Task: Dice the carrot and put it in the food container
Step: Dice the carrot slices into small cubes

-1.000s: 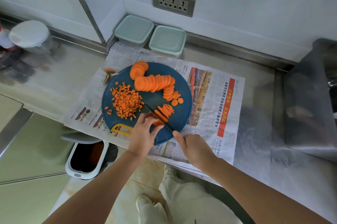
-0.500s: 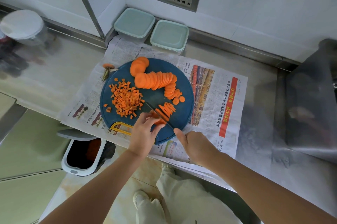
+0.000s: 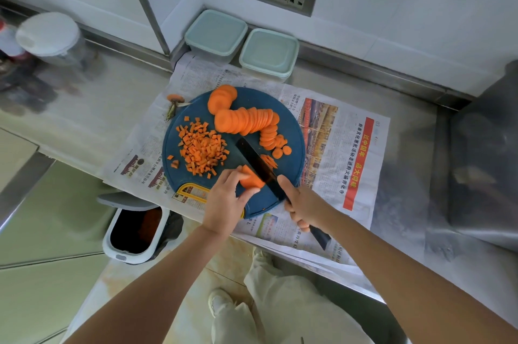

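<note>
While the left hand (image 3: 227,198) pinches a carrot stack (image 3: 251,179) at the board's (image 3: 291,130) near edge, thumb and fingers curled to steady it, the right hand (image 3: 304,203) wraps the knife (image 3: 260,167) handle, blade against the stack's right side for a cut. Finished dice (image 3: 201,150) lie at the board's left, slices (image 3: 246,119) along its far edge. The blade hides the cut line; the containers (image 3: 215,32) look lidded.
</note>
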`<state>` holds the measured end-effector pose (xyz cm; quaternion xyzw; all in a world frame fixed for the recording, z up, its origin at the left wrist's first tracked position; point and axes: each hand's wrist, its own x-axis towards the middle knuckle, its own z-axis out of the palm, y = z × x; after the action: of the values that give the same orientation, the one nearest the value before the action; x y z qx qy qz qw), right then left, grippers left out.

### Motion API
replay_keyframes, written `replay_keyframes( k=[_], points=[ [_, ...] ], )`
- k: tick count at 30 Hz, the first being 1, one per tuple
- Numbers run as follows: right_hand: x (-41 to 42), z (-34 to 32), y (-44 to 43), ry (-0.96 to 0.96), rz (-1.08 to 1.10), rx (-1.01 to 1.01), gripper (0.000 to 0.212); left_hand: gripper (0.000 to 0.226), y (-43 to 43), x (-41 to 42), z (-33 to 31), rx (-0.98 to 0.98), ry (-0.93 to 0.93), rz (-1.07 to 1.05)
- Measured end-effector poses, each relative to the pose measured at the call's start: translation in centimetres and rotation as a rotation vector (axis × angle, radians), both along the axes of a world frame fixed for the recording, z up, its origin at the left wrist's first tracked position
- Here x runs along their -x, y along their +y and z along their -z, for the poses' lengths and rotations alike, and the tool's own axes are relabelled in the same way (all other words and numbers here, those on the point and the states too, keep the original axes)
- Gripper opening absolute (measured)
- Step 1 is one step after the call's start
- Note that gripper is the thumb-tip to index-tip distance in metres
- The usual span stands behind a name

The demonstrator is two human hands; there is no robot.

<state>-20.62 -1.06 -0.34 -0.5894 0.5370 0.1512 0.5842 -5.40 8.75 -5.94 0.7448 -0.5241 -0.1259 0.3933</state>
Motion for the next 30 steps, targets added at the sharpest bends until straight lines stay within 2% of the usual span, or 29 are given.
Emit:
replay_keyframes(
  k=[2, 7, 10, 14, 24, 30],
  points=[
    [0.1, 0.0, 0.0, -0.048, 0.049, -0.041, 0.064, 0.028, 0.1, 0.0, -0.1, 0.008, -0.007, 0.003],
    [1.2, -0.1, 2.1, -0.089, -0.126, 0.354, 0.066, 0.029, 0.4, 0.0, 0.1, 0.052, -0.034, 0.005],
    [1.5, -0.5, 3.2, -0.062, -0.205, 0.426, 0.064, 0.032, 0.4, 0.0, 0.1, 0.078, -0.019, 0.012],
    [1.9, -0.6, 3.9, -0.062, -0.217, 0.454, 0.064, 0.022, 0.2, -0.1, 0.0, 0.027, -0.037, 0.013],
    [2.0, 0.0, 5.3, 0.015, -0.255, 0.515, 0.066, 0.020, 0.2, 0.0, -0.2, -0.034, -0.070, 0.022],
    [1.5, -0.2, 5.0, 0.082, -0.273, 0.470, 0.064, 0.019, 0.2, 0.0, 0.0, -0.028, -0.071, 0.019]
  ],
)
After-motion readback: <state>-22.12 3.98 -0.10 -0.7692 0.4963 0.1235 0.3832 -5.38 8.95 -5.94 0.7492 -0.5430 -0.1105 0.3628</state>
